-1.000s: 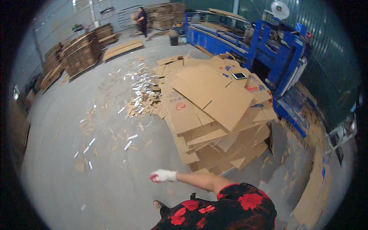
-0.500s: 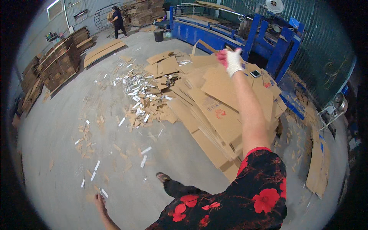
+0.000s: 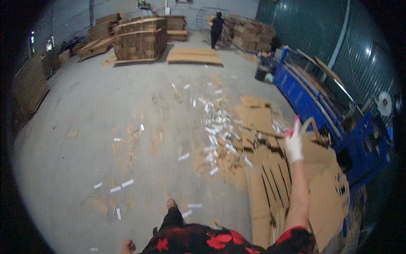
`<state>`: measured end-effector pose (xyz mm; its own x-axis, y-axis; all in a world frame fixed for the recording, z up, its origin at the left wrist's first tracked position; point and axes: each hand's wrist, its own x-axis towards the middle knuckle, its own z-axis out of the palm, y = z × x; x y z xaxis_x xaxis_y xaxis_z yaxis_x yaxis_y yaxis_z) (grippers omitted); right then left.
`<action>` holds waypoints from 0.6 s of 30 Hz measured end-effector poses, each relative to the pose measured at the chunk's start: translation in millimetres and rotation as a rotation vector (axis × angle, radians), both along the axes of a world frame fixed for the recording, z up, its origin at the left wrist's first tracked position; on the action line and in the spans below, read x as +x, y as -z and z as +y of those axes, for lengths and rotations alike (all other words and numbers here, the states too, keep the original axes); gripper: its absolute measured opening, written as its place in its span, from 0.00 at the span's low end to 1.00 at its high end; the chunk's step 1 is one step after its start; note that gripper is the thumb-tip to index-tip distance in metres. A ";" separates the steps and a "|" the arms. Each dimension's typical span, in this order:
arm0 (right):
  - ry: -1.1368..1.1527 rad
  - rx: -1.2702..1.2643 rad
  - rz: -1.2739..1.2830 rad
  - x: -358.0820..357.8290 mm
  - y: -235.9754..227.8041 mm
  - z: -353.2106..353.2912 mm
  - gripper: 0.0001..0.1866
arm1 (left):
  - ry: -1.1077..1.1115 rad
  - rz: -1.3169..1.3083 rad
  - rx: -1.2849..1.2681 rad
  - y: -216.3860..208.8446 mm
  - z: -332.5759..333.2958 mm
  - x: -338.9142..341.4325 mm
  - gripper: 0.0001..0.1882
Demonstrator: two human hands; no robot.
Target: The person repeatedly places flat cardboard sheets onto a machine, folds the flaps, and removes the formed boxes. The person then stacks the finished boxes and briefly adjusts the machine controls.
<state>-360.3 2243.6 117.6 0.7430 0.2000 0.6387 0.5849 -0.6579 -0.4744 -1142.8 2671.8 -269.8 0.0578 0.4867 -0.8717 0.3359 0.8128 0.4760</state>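
My right hand point(image 3: 294, 142), in a white glove with pink fingertips, reaches out over the far part of a large pile of flat cardboard sheets point(image 3: 325, 182). Its fingertips point apart, one up and one to the left, and I see nothing held. A bent cardboard strip point(image 3: 313, 125) shows just beside it; whether they touch is unclear. My bare left hand point(image 3: 128, 246) hangs low at the bottom edge, its fingers curled, blurred and partly cut off. White and brown offcuts point(image 3: 218, 131) lie heaped left of the pile.
A long blue machine point(image 3: 304, 93) stands along the right side. Stacked cardboard point(image 3: 139, 40) and a flat stack point(image 3: 194, 56) are at the back. Another person point(image 3: 217, 29) stands there, near a black bin point(image 3: 261, 73). Loose scraps point(image 3: 122, 186) dot the grey floor.
My view has swung to the left, so the pile and machine now appear farther right. My right hand has shifted toward the pile's left side. My left hand is lower in view.
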 end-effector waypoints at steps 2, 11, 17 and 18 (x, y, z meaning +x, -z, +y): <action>-0.030 -0.035 0.290 26.3 68.7 74.7 0.43 | -0.108 -0.006 -0.028 15.4 44.2 19.3 0.09; 0.023 -0.388 1.481 -69.6 376.6 235.0 0.15 | 0.128 -0.076 0.439 -20.9 374.2 339.7 0.09; 0.346 -0.119 1.779 -21.9 407.5 286.1 0.10 | 0.728 -0.269 0.504 -90.6 433.5 693.7 0.17; 0.384 -0.067 1.788 -4.0 408.1 298.0 0.09 | 0.813 -0.306 0.466 -95.7 430.5 738.7 0.17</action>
